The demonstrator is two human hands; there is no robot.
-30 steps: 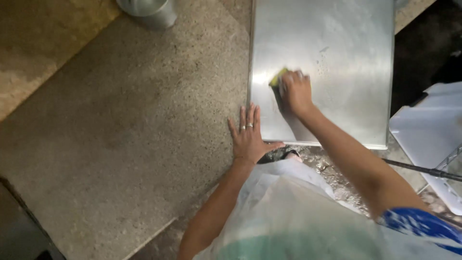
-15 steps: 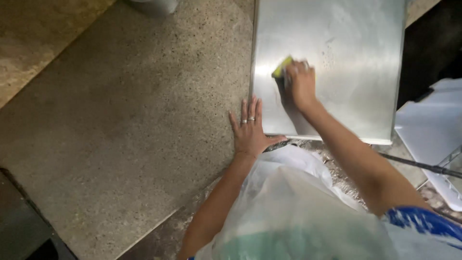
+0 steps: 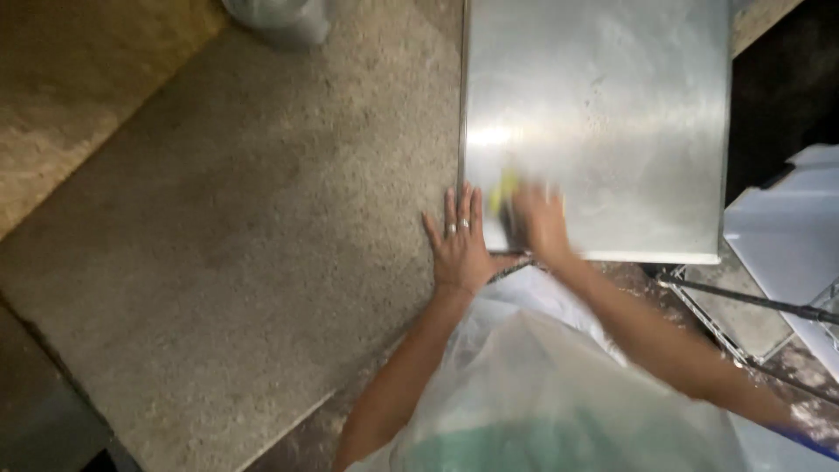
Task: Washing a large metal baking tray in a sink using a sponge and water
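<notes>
Right hand (image 3: 542, 223), blurred, grip seemingly clamped on a soft, light yellow sponge (image 3: 504, 190); left hand (image 3: 461, 245) at its 9 o'clock, splayed flat on the bench (image 3: 262, 218), steadying the stiff, slick steel sheet (image 3: 603, 105)

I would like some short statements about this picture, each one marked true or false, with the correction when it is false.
1. The right hand presses a yellow sponge on the metal sheet. True.
2. The left hand holds a brush. False: it lies flat and open on the stone counter, beside the sheet's edge.
3. Rings show on the left hand. True.
4. The sponge lies at the far top corner of the sheet. False: it is near the sheet's lower left corner.
5. A clear plastic apron covers the person's front. True.
</notes>
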